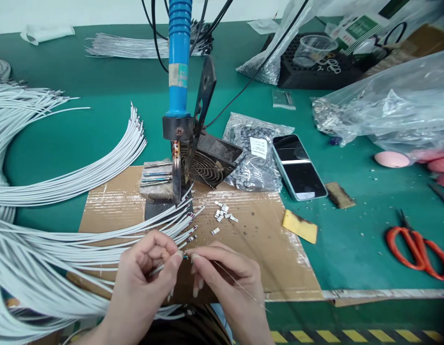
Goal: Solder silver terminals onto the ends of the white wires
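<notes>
Both hands are held low over the near edge of a cardboard sheet (258, 268) laid on the green table (351, 239). The left hand (146, 268) is closed in a pinch grip, thumb against forefinger, on a single white wire (157, 269) near its end. The right hand (225, 273) is met fingertip to fingertip with the left, its grip pinched shut at the tip of the same wire; whether a small part is also held there cannot be told. A thin strand (239, 286) is seen running from those fingertips across the back of the right hand. The wire is thus held between the two hands, just above the cardboard, in front of a fan of loose white wire ends (179, 215). Just beyond, small metal terminals (222, 213) are scattered on the cardboard. A blue-handled soldering iron (179, 57) is fixed upright in a stand, tip down, with a small dark fan (207, 165) beside it. Large bundles of white wires (81, 179) are curved across the left of the table. To the right are noted a bag of parts (256, 153), a phone (298, 167), a yellow pad (300, 226) and red scissors (419, 251).
</notes>
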Available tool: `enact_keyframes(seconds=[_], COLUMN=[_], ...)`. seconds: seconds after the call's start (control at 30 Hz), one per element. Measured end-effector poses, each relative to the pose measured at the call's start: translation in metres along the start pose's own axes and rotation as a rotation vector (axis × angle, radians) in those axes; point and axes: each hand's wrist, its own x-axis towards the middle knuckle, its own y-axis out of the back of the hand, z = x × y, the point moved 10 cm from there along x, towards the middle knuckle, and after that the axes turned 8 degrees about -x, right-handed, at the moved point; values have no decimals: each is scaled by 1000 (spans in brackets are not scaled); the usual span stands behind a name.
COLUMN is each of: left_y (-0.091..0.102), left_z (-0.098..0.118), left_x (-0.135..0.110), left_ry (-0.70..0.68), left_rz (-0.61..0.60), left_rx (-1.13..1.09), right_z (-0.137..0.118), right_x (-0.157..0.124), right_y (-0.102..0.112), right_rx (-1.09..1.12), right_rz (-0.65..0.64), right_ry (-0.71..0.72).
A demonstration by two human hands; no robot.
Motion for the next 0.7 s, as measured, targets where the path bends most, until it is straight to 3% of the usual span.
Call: enact_keyframes(seconds=[0.13,0.37,0.6,0.7], left_y=[0,3,4,8], left_z=[1,0,-1,3], left_x=[0,2,4,4], left_ry=[2,11,-10,-41], left_rz=[4,22,-10,33], left_rx=[27,80,120,127], right_z=[-5,-33,-30,-24], right_x=[0,-3,1,3], right_y=[-1,7,20,18], right_rx=[-17,-292,-260,-220], right_rz=[-5,24,124,121], right_ry=[30,275,155,74])
